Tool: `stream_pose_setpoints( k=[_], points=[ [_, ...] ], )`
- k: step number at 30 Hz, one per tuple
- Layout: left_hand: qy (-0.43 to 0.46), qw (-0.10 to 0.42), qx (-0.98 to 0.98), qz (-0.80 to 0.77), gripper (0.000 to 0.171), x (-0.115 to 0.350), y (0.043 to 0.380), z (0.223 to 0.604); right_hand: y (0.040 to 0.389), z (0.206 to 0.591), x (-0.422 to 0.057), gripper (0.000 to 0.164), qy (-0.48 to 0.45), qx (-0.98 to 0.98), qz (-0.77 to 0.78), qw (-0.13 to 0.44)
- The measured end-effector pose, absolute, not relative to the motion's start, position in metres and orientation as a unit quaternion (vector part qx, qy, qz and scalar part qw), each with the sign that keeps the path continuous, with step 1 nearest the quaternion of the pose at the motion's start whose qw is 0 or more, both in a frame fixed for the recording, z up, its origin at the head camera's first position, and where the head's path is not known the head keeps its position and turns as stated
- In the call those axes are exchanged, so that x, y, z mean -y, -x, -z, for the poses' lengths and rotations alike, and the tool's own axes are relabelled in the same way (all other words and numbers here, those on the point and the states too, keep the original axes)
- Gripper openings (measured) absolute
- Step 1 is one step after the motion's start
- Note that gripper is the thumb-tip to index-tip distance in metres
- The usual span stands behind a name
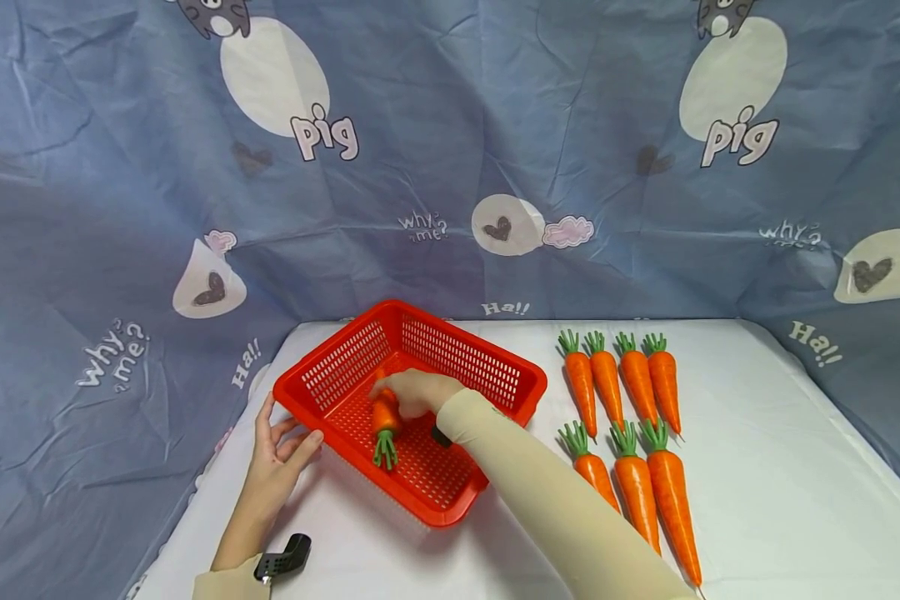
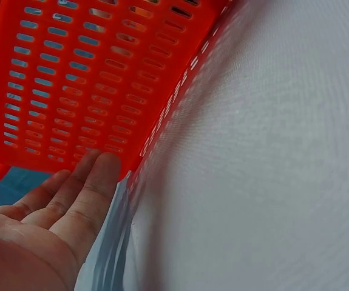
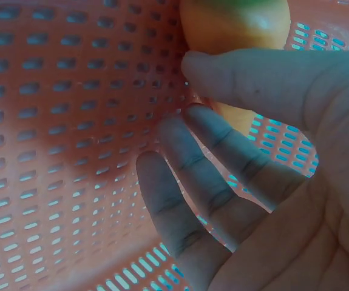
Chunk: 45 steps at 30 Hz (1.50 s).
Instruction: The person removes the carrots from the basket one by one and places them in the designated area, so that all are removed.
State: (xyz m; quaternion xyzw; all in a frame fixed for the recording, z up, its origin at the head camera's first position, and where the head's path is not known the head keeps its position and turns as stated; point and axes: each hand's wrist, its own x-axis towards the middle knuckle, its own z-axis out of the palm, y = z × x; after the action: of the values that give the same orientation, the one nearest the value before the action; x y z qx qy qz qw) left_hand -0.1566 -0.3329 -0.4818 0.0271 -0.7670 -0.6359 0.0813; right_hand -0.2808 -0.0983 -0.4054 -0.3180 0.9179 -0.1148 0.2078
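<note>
A red plastic basket [image 1: 487,358] with slotted walls stands at an angle on the white table. Inside it, one carrot [image 1: 386,417] lies with its green top toward me. My right hand [image 1: 418,392] reaches into the basket and holds this carrot. In the right wrist view, the thumb and index finger of the right hand [image 3: 241,157] are at the carrot [image 3: 235,24], while the other fingers stand off it. At the near left corner, my left hand [image 1: 273,462] touches the basket from outside. Its fairly straight fingers [image 2: 80,212] rest against the slotted wall in the left wrist view.
To the right of the basket, several carrots with green tops lie in two rows, a back row [image 1: 635,383] and a front row [image 1: 669,492]. My right forearm partly covers the front row. A blue printed cloth [image 1: 450,158] hangs behind and beside the white table [image 1: 765,467].
</note>
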Motion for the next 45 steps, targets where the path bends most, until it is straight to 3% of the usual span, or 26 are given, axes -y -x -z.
stream_pose_setpoints(
  k=[22,45],
  points=[
    [-0.020,0.084,0.768,0.635,0.105,0.333,0.156,0.481,0.275,0.398,0.088,0.059,0.289,-0.935,0.078,0.189],
    [-0.018,0.080,0.769,0.634,0.105,0.333,0.156,0.482,0.267,0.398,0.089,0.057,0.280,-0.954,-0.007,0.111]
  ],
)
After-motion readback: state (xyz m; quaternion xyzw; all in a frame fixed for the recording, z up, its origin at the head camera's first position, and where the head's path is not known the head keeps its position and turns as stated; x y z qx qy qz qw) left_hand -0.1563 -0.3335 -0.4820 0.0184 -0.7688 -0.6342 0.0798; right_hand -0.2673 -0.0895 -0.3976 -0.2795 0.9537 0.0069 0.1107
